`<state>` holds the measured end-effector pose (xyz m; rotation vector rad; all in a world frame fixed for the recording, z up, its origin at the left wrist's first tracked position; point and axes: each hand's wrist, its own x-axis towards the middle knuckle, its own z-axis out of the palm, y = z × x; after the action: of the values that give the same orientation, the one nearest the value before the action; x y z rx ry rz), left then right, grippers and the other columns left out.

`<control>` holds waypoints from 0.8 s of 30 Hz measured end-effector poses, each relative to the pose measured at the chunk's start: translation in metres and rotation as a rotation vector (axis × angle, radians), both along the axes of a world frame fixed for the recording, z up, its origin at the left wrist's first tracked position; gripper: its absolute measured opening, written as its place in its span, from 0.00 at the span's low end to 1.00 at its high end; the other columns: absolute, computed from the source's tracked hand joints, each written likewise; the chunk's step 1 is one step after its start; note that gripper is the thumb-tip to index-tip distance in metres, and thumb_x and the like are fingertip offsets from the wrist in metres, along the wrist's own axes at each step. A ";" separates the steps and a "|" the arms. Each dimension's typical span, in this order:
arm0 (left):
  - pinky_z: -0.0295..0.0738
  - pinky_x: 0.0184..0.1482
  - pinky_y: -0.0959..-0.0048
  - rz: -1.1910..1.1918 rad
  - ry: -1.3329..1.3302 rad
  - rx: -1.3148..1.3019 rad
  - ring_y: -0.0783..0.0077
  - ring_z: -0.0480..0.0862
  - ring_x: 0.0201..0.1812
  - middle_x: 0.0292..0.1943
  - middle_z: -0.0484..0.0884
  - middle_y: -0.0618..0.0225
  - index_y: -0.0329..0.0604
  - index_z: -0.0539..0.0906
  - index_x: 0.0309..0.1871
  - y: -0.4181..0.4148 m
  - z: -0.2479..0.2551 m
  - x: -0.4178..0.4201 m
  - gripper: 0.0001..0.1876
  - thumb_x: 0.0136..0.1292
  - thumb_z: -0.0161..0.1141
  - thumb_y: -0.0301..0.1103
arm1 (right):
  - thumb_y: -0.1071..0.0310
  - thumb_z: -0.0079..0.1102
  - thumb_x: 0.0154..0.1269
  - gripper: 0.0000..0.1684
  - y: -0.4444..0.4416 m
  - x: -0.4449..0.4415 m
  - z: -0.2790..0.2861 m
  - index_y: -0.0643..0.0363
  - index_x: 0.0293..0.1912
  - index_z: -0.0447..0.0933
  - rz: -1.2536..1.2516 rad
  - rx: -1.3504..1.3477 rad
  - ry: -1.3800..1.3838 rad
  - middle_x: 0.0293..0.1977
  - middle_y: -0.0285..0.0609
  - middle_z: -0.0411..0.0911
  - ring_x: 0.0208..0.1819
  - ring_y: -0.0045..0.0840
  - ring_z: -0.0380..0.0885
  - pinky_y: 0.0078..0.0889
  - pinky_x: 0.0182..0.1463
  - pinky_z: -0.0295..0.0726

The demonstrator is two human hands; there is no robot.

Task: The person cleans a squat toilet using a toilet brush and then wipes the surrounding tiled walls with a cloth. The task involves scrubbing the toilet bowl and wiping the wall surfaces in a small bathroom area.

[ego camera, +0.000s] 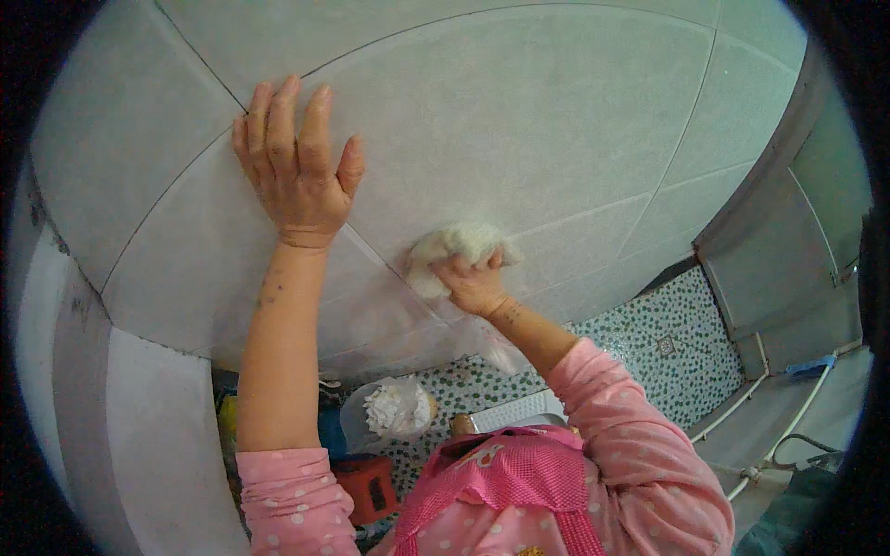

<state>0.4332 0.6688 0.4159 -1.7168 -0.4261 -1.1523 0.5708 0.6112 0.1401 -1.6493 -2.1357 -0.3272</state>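
Against the grey tiled wall my left hand lies flat, palm in, with its fingers spread across a dark joint between tiles. Lower and to the right, my right hand grips a bunched whitish cloth and presses it on the wall near a pale joint. The cloth is slightly blurred, and part of it is hidden beneath my fingers. Some clear plastic hangs under my right wrist; what it belongs to is not plain.
On the pebble-patterned floor stand a translucent container with crumpled white material and a red plastic object. A floor drain lies to the right. White pipes run along the right wall. A ledge borders the left side.
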 end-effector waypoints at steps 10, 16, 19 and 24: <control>0.53 0.63 0.55 -0.037 -0.019 -0.002 0.60 0.64 0.62 0.58 0.68 0.66 0.53 0.70 0.58 0.003 0.000 0.001 0.20 0.67 0.44 0.49 | 0.59 0.46 0.63 0.21 -0.003 0.117 -0.068 0.35 0.56 0.71 0.468 -0.049 -0.452 0.61 0.23 0.65 0.63 0.12 0.61 0.40 0.72 0.46; 0.54 0.63 0.55 0.003 -0.007 -0.009 0.59 0.64 0.63 0.58 0.67 0.66 0.53 0.69 0.58 0.003 0.001 -0.001 0.21 0.67 0.44 0.50 | 0.50 0.57 0.52 0.23 -0.045 0.266 -0.021 0.44 0.49 0.77 -0.159 0.027 -0.333 0.52 0.30 0.70 0.62 0.34 0.60 0.55 0.69 0.45; 0.53 0.63 0.55 0.009 -0.022 -0.016 0.58 0.64 0.63 0.58 0.67 0.66 0.53 0.68 0.59 0.002 -0.003 0.004 0.22 0.67 0.44 0.51 | 0.48 0.60 0.51 0.38 -0.045 0.285 -0.023 0.51 0.60 0.65 -0.423 0.233 -0.041 0.62 0.45 0.58 0.67 0.44 0.48 0.58 0.69 0.41; 0.51 0.65 0.56 -0.044 0.003 -0.001 0.58 0.63 0.64 0.58 0.68 0.65 0.52 0.70 0.58 -0.001 0.004 0.006 0.20 0.67 0.45 0.48 | 0.55 0.53 0.63 0.42 0.007 0.151 -0.063 0.73 0.64 0.48 -0.364 0.636 1.236 0.64 0.59 0.50 0.67 0.47 0.47 0.41 0.69 0.44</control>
<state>0.4394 0.6674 0.4195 -1.7359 -0.3890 -1.1812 0.7217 0.6185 0.0774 -1.2692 -0.7141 -0.0259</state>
